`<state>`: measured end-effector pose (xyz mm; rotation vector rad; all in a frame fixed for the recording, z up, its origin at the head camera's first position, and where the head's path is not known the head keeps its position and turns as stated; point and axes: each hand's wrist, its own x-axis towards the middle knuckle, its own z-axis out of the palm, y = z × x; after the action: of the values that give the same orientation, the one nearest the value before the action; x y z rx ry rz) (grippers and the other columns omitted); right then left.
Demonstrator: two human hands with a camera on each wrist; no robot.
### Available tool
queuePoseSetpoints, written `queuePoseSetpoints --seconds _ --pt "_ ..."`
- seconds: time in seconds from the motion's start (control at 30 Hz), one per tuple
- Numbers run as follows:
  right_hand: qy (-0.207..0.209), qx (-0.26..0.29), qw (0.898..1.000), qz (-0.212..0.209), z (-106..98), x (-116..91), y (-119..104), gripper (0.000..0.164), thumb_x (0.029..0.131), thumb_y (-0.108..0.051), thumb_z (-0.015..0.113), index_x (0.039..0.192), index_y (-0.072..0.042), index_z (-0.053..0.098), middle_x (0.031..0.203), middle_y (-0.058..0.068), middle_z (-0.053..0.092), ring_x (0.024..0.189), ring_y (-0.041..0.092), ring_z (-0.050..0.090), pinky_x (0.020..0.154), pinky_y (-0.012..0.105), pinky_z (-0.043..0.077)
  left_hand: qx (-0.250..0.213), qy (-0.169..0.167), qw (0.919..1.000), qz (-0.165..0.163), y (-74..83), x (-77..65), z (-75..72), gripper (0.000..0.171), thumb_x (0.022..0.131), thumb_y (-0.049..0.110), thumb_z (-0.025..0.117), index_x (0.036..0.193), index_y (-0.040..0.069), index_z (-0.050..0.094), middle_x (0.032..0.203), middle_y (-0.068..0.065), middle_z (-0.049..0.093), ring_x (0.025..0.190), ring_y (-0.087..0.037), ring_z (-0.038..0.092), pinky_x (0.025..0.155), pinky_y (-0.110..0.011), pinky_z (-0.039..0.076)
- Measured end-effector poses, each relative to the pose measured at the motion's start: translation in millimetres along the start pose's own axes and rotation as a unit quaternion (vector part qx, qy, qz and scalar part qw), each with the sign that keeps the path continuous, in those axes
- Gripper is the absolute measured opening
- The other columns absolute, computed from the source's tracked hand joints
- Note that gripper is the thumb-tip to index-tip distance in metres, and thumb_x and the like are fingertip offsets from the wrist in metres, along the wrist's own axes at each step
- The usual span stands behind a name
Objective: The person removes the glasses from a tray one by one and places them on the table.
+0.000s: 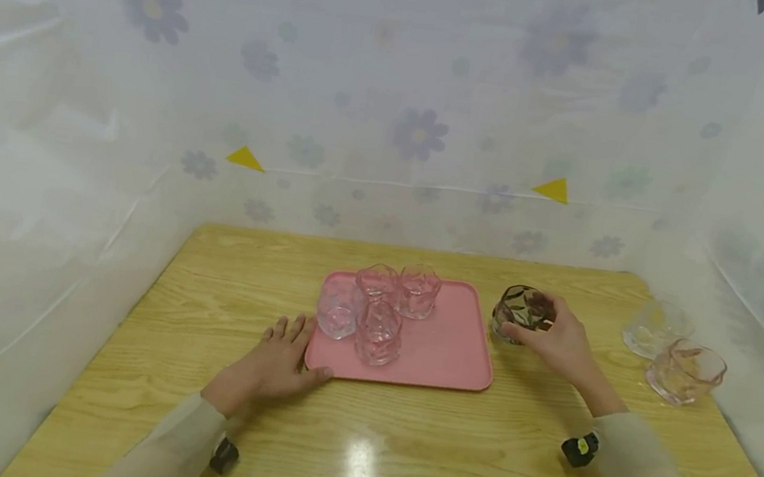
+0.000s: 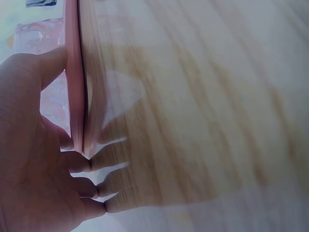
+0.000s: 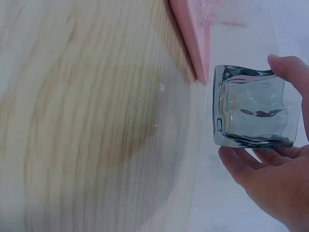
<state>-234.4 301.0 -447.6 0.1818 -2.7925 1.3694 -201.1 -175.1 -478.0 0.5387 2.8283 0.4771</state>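
A dark grey glass cup [image 1: 524,314] with wavy sides is held in my right hand [image 1: 558,345], just beyond the right edge of the pink tray [image 1: 446,353]. In the right wrist view the thumb and fingers grip the cup [image 3: 256,108] from opposite sides, and it looks raised off the table. My left hand [image 1: 272,366] rests at the tray's left front corner, fingers spread on the table and thumb touching the rim; the left wrist view shows the same hand [image 2: 34,140] against the tray's edge [image 2: 75,72]. Several clear and pinkish glasses [image 1: 379,336] stand on the tray's left half.
Over at the table's right edge stand a clear glass [image 1: 657,330] and a pinkish glass [image 1: 686,372]. White floral sheeting [image 1: 424,98] encloses the wooden table [image 1: 440,450] at the back and both sides.
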Motion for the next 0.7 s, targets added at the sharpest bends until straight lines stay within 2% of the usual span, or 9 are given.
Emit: queuePoseSetpoints --seconds 0.33,0.7 --pt "0.036 -0.032 0.999 0.016 -27.4 -4.5 20.8 0.098 0.097 -0.044 0.076 0.164 0.003 0.023 0.154 0.03 0.044 0.131 0.046 0.053 0.099 0.059 0.051 0.001 -0.001 1.0 0.0 -1.2 -1.0 0.9 0.102 0.101 0.064 0.052 0.167 -0.004 0.015 0.17 -0.034 0.018 0.156 -0.062 0.012 0.127 -0.071 0.016" --pt "0.073 -0.029 0.995 0.06 -46.5 -6.6 42.8 0.104 0.099 -0.049 0.072 0.164 0.008 0.014 0.158 0.039 0.034 0.134 0.058 0.044 0.1 0.069 0.046 0.0 -0.005 1.0 -0.001 1.0 -1.8 -1.2 0.101 0.102 0.064 0.052 0.167 -0.004 0.014 0.171 -0.034 0.017 0.157 -0.061 0.011 0.128 -0.071 0.016"
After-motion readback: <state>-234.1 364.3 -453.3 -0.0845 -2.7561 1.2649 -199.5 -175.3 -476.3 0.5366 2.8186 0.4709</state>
